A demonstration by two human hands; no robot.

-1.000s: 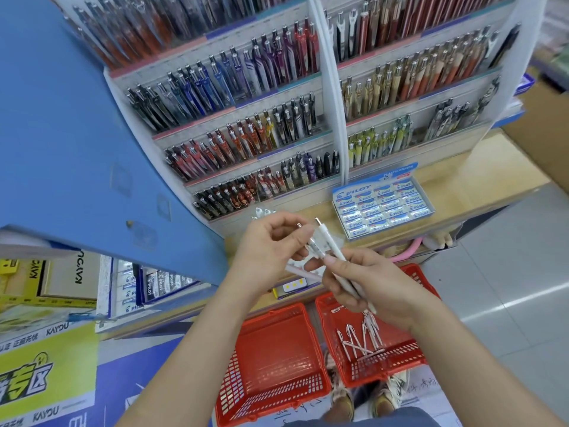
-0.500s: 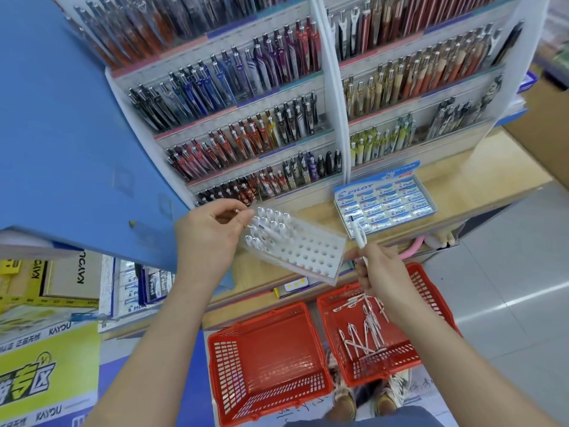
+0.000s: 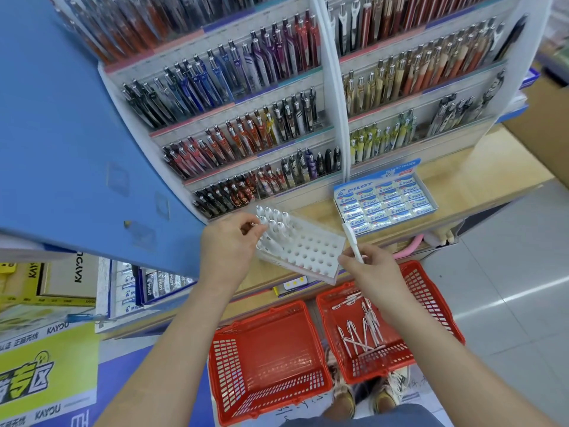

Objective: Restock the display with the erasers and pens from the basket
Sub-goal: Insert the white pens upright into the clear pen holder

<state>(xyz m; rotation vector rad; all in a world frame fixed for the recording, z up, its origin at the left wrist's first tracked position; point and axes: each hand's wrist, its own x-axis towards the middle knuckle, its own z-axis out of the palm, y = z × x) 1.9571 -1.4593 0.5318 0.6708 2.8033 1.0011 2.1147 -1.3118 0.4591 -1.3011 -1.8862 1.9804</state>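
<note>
A clear plastic pen stand (image 3: 311,252) with rows of round holes sits tilted on the wooden shelf; several white pens (image 3: 272,224) stand in its far left corner. My left hand (image 3: 229,249) pinches a white pen at the stand's left edge. My right hand (image 3: 371,268) holds one white pen (image 3: 351,241) upright by the stand's right end. Below, the right red basket (image 3: 431,298) holds several loose white pens (image 3: 363,332). A box of Pilot erasers (image 3: 385,201) lies on the shelf to the right.
An empty red basket (image 3: 268,362) sits on the floor to the left of the pen basket. The tiered pen display (image 3: 255,127) rises behind the shelf. A blue panel (image 3: 61,134) juts out at left. My shoes show beneath the baskets.
One second ago both hands held a bundle of pens together. They have since parted: the left went to the stand's left edge, the right keeps one pen near its right end.
</note>
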